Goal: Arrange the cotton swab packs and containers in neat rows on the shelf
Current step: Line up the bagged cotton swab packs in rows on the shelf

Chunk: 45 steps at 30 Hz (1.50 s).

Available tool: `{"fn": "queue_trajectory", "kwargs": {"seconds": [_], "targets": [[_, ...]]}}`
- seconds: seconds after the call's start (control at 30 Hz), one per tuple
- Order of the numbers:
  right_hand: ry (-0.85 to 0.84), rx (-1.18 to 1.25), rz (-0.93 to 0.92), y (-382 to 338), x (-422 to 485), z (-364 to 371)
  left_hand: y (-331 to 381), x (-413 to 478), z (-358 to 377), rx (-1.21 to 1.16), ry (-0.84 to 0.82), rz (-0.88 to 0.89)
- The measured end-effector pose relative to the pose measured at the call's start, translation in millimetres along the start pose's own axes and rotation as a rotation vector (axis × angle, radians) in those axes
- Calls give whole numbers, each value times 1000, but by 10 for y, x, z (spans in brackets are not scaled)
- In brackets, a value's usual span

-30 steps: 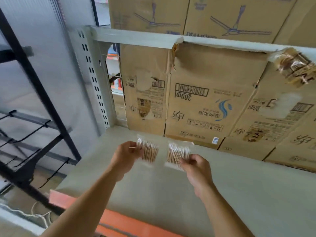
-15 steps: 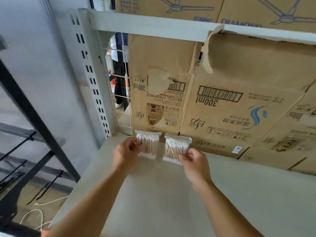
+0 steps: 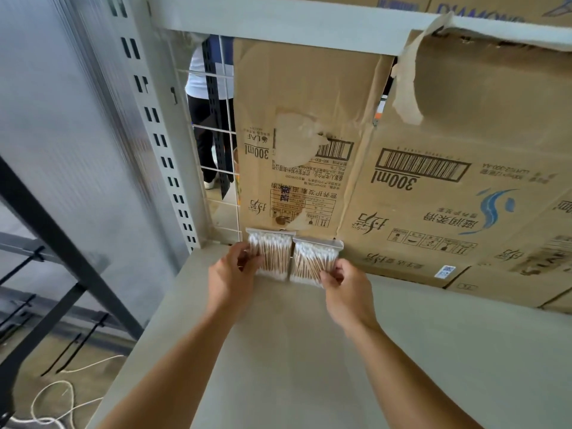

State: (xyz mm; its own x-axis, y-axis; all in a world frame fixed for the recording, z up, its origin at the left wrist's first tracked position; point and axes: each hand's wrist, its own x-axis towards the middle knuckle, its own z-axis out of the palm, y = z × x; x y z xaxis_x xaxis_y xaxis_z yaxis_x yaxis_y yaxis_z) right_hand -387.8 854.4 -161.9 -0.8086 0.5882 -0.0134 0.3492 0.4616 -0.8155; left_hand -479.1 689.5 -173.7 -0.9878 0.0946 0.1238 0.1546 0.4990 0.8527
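The left carton [image 3: 303, 82] is showing "300ml" and "LAF" printed upside down, beside a barcode. The right carton [image 3: 495, 125] is carrying a larger upside-down "300ml" under its own barcode, plus inverted Chinese characters. The top box [image 3: 483, 12] is showing part of "DIAMOND". Smaller print is reading as blur.

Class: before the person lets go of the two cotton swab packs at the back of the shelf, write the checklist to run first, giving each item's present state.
1. Grip of left hand on left pack: ok.
2. Grip of right hand on right pack: ok.
3. Packs side by side, edges close: ok.
4. Top edges level: not ok, right pack sits lower, slightly tilted.
5. Bottoms resting on shelf: cannot tell.
6. Backs touching cardboard box: cannot tell.
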Motion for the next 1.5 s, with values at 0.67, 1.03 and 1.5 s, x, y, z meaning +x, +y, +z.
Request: {"fn": "queue_trajectory", "kwargs": {"seconds": [0.67,1.03,1.5], "targets": [[54,-212,-17,58,-410,-248,-5,-273,-99,72,-82,12],[42,-583,258,326,-1120,-1232,846,-1184,278,421,-296,568],[283,-328,479,1176,-1893,-3045,1980,-2416,1446,419,-621,732]]}}
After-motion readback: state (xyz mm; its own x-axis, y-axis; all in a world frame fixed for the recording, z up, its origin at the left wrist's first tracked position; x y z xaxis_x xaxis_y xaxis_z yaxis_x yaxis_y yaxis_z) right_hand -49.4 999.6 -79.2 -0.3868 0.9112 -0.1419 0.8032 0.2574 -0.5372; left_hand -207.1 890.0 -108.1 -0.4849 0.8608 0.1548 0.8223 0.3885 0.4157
